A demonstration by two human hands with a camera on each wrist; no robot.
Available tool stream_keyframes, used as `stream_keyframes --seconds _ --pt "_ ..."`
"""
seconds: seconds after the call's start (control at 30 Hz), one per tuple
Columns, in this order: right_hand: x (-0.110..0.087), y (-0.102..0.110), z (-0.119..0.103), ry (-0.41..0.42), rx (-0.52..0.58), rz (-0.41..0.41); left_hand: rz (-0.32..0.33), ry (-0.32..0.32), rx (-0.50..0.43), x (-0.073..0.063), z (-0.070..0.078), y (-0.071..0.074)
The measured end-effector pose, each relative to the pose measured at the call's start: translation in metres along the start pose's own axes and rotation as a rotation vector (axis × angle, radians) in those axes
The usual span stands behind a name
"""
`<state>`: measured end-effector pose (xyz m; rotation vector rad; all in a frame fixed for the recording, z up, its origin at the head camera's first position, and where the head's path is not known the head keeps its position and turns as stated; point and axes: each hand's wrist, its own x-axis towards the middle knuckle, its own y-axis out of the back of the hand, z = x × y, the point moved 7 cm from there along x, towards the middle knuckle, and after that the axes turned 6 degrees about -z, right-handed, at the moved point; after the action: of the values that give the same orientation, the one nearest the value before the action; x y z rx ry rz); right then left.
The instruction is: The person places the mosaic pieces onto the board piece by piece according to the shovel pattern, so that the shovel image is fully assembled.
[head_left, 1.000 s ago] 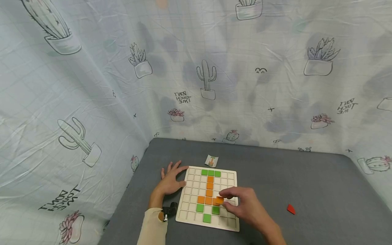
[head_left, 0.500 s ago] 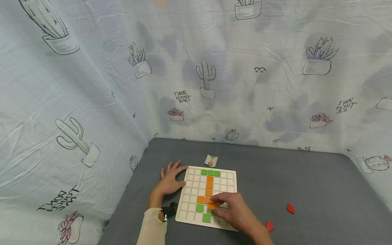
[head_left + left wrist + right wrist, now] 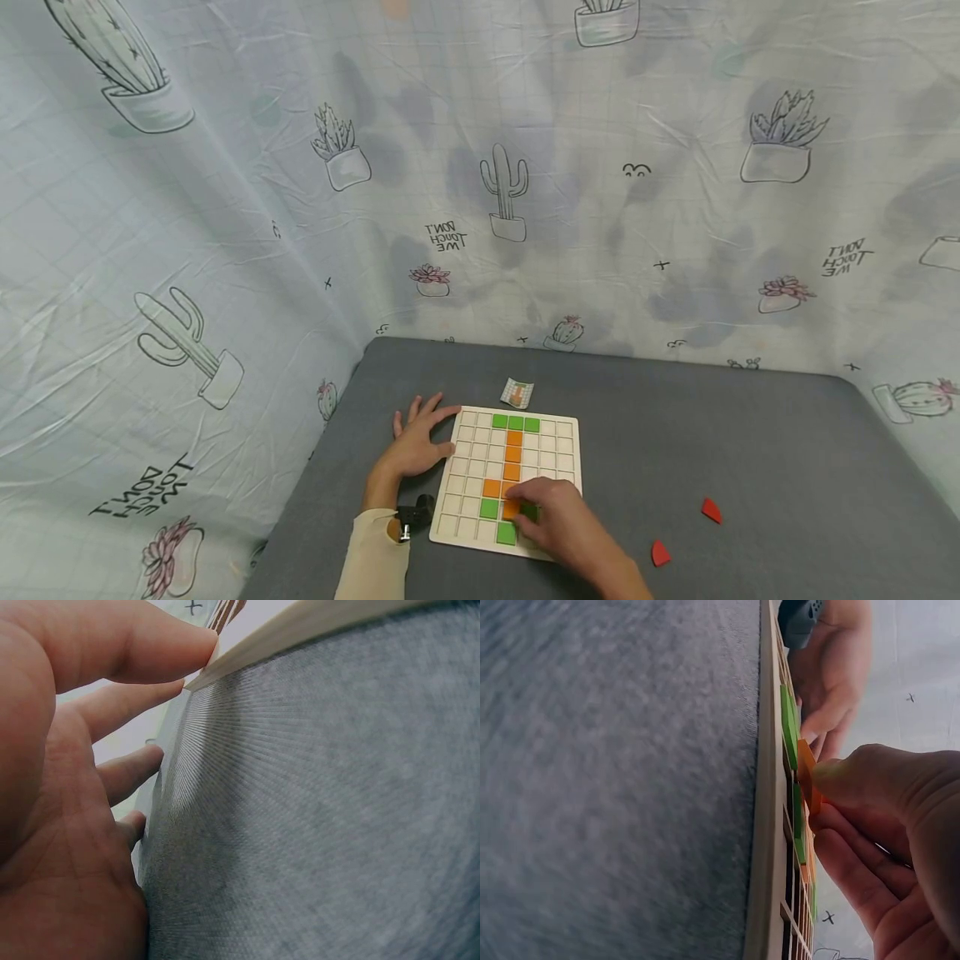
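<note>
A pale wooden grid board (image 3: 549,445) lies on the grey table. My right hand (image 3: 557,515) pinches an orange square tile (image 3: 511,510) between thumb and fingers, low over the lower part of the grid. In the right wrist view that orange tile (image 3: 808,774) stands slightly tilted beside green tiles (image 3: 789,726). An orange column (image 3: 513,454) runs down the board from a row of green tiles (image 3: 516,422); fingers partly hide its lower end. My left hand (image 3: 416,446) spreads its fingers at the board's left side, thumb and index fingertips at the edge (image 3: 247,660).
A small printed card (image 3: 517,393) lies just behind the board. Two red pieces with a curved edge (image 3: 711,511) lie on the table to the right. A patterned cloth (image 3: 570,208) hangs behind and at the sides. A black device (image 3: 416,515) sits at the left wrist.
My right hand has carried the orange tile left and toward the near side, down to the grid. A second red piece has come into view beside the forearm. The left hand stays put.
</note>
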<state>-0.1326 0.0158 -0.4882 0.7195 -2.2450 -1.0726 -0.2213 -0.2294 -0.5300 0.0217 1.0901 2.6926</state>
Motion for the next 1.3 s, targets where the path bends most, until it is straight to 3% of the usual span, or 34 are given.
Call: stream_keyframes --seconds 0.3,0.53,0.73,0.93,1.07,1.3 --pt "0.003 -0.009 -0.002 -0.017 -0.016 -0.033 -0.004 0.01 0.006 -0.001 0.0 0.0" --pt "0.003 -0.007 -0.003 -0.005 -0.052 0.006 -0.007 0.004 -0.007 -0.002 0.003 0.002" --pt "-0.005 0.002 0.003 -0.008 0.015 0.046 -0.008 -0.001 -0.008 -0.002 0.005 0.003" --pt "-0.021 0.02 0.023 -0.128 0.135 0.052 -0.015 0.013 -0.003 -0.001 0.006 0.001" --pt "-0.035 0.034 0.037 -0.218 0.094 0.07 -0.017 0.01 -0.007 -0.001 0.006 0.001" --pt "-0.062 0.053 0.053 -0.273 -0.006 0.134 -0.021 0.014 -0.002 -0.002 0.004 0.001"
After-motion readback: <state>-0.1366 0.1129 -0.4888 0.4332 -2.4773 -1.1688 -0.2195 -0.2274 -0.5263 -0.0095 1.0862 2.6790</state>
